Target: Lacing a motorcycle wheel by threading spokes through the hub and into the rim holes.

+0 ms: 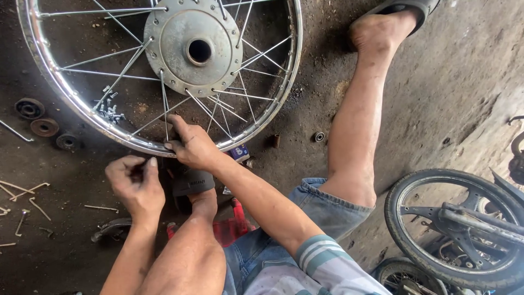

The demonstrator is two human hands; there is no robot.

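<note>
A chrome spoked wheel rim [71, 98] with a grey metal hub [192, 46] lies flat on the dirty floor in front of me. My right hand [191, 145] rests on the near edge of the rim, fingers pinching a spoke where it meets the rim. My left hand [134, 183] hovers just below the rim, fingers curled around something small that I cannot make out. A small pile of spoke nipples [111, 109] lies inside the wheel. My legs stretch out on either side, one foot in a dark sandal [192, 183] under my right wrist.
Loose spokes [24, 188] lie scattered at the left. Round bearings or seals [30, 108] sit left of the rim. A black motorcycle wheel with tyre [453, 229] stands at the lower right. A small bearing [319, 136] lies near my right leg.
</note>
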